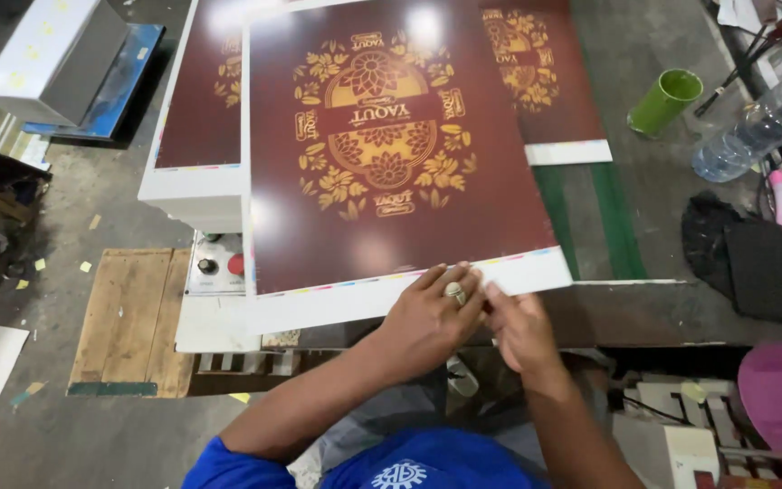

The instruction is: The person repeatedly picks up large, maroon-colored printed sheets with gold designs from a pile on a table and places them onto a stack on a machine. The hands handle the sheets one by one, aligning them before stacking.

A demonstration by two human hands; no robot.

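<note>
A large printed sheet [391, 136], dark maroon with a gold floral ornament and a white margin, is seen from above, lying across a grey worktop [662, 208]. Its near edge, marked by a thin strip of small colour patches, is held by both hands close together at the lower middle of the view. The left hand [427, 317], on which a ring is worn, is laid flat with its fingers spread over the white margin. The right hand [519, 324] is set just beside it, its fingers pinched at the same edge; whether the grip of that hand is closed on one sheet or on several cannot be told, since the fingertips are partly hidden by the left hand.

The sheet appears to be lying askew over others of the same print: one shows at the left on a white stack [194, 109], another at the upper right [545, 81]. Judging from this, the top sheet seems to have been separated at its edge but not yet lifted away or squared up, so the handling looks to be at an early stage.

On the worktop to the right, well apart from the hands, stand a green cup [665, 100], a clear plastic bottle [762, 122] lying on its side, and a black cloth [744, 258]. A wooden pallet [133, 317] rests on the floor at the left.
</note>
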